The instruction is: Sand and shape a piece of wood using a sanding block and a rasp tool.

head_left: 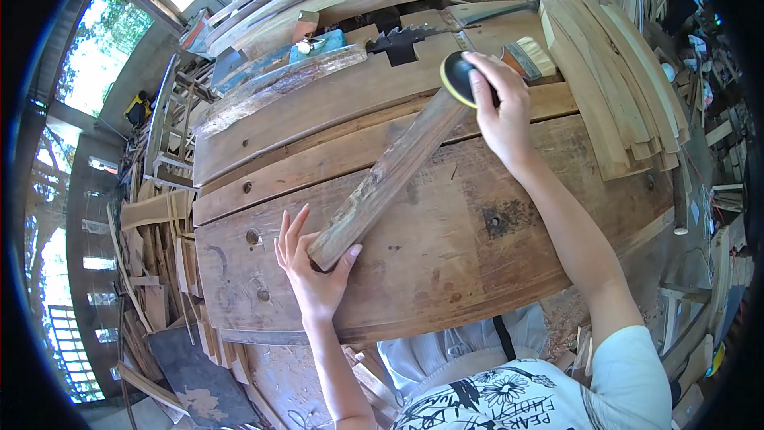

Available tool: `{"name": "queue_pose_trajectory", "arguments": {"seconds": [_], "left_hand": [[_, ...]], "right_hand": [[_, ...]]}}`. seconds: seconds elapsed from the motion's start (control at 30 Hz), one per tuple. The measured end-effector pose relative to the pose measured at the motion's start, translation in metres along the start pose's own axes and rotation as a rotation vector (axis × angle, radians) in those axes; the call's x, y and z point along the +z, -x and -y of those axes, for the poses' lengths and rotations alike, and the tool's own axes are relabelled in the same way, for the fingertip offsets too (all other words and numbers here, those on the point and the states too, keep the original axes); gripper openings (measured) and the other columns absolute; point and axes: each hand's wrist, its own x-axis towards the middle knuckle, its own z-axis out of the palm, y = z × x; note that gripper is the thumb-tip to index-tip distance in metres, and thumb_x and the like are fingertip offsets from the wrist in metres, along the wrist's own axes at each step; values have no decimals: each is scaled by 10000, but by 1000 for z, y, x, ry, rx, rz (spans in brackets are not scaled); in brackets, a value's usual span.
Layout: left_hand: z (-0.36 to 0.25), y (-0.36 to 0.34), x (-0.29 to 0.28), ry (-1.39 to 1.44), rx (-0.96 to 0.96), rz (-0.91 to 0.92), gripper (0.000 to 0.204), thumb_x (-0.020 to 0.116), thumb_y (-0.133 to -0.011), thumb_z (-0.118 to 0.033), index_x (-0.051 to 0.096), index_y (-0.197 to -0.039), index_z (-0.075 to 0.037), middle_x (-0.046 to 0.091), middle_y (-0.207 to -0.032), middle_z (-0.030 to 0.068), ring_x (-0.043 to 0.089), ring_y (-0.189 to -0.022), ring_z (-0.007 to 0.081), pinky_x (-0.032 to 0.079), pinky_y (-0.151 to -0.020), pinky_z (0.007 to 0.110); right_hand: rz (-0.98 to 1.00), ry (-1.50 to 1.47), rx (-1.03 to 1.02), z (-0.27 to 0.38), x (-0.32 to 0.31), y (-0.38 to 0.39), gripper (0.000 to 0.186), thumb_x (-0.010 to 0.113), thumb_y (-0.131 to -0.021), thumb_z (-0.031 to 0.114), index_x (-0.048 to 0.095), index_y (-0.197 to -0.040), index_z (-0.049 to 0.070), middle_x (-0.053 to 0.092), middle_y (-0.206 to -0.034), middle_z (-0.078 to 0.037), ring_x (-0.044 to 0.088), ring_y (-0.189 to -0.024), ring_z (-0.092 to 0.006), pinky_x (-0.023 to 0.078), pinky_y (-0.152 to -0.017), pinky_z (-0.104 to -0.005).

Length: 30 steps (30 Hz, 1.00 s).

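A narrow length of rough brown wood [390, 179] lies slantwise on the wooden workbench [430, 259], its near end to the left and its far end to the upper right. My left hand [314, 283] steadies that near end between the thumb and the fingers, whose tips stick up beside it. At the far end my right hand [505, 115] grips a round black sanding pad [457, 78] with a yellow rim. The pad is tilted against the top of the wood; its underside is hidden, and so is part of the wood's tip.
A wide brush [532, 58] with pale bristles lies just beyond my right hand. Farther back are a dark toothed blade [396, 44] and a blue tool [318, 45]. Thin boards [609, 84] are stacked at the right; a bark-edged strip [278, 87] lies at the back left.
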Motion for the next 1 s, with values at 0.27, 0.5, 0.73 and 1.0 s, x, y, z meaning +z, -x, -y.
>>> {"name": "queue_pose_trajectory", "arguments": {"seconds": [0.27,0.5,0.73,1.0], "left_hand": [[-10,1,7,-175,125,89,524,719,-663,-359,584,-1084,-79,485,-1262,56,291,-1290,296,76,-1044,522],[-15,2,5,-123,91,58,395,781,-581,-339,614,-816,-71,503,-1239,43,301,-1277,291,13,-1051,513],[-1,6,12,-116,81,31,381,714,-663,-300,598,-938,-63,511,-1222,35,331,-1263,271,-9,-1043,516],[-9,2,3,-114,-18,45,400,788,-567,-369,634,-798,-81,512,-1221,32,323,-1261,258,12,-1033,523]], "right_hand": [[595,-532,-156,144,5,56,351,714,-685,220,613,-1016,278,554,-1103,15,423,-1172,-192,26,-1036,-532],[291,192,88,42,-6,5,313,602,-772,72,591,-1039,235,621,-1000,-7,535,-1026,-219,172,-972,-559],[650,-206,-133,137,3,42,393,663,-715,343,567,-1090,269,525,-1082,-36,420,-1144,-225,116,-988,-573],[412,173,-42,87,5,14,284,588,-771,310,586,-1041,220,559,-990,-63,476,-1021,-257,181,-928,-592]]}}
